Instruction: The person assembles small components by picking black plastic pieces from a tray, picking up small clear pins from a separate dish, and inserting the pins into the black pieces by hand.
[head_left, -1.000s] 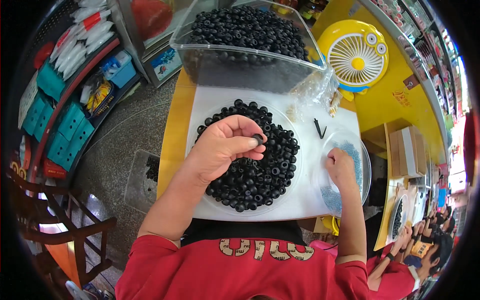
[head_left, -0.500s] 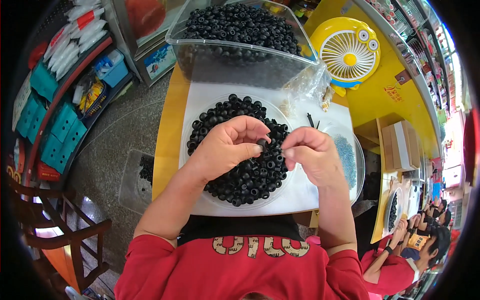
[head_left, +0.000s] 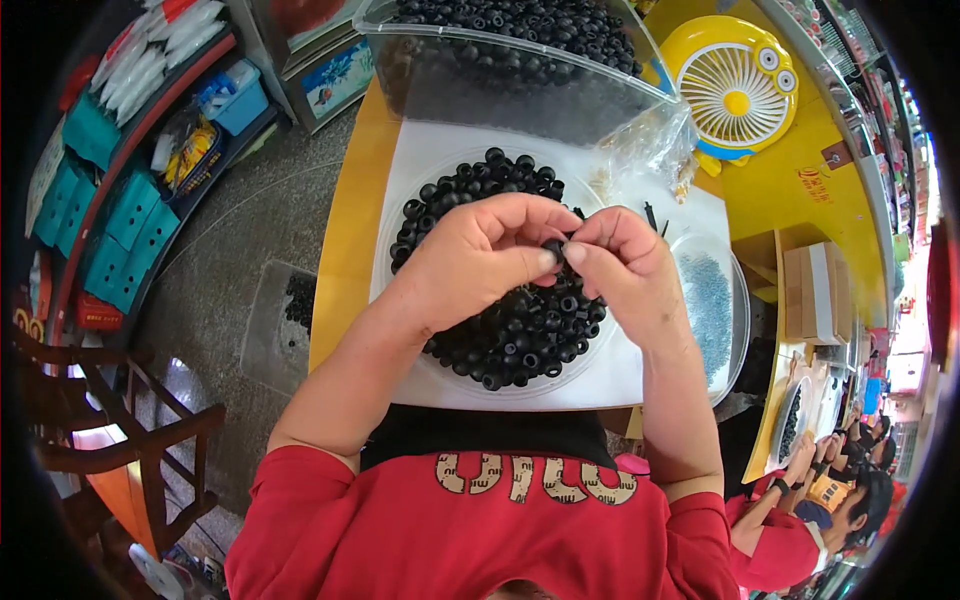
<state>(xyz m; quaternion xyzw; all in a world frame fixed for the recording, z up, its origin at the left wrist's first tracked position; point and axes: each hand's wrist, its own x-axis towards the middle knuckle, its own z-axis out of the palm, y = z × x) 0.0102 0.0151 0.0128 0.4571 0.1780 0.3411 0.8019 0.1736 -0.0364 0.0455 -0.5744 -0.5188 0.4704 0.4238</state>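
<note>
My left hand and my right hand meet fingertip to fingertip above a round clear dish heaped with small black rings. Between the tips I pinch one small black ring; the left thumb and fingers grip it, and the right fingertips press on it from the other side. Whether the right hand also holds a small part is hidden by the fingers. The dish stands on a white sheet on a yellow table.
A large clear bin of black rings stands at the far edge. A dish of small grey-blue parts sits right of the hands, with a crumpled clear bag and a yellow fan behind. Another person sits lower right. A wooden chair stands lower left.
My right hand left the dish of grey-blue parts and came left to meet the left hand, which stays above the black rings holding one.
</note>
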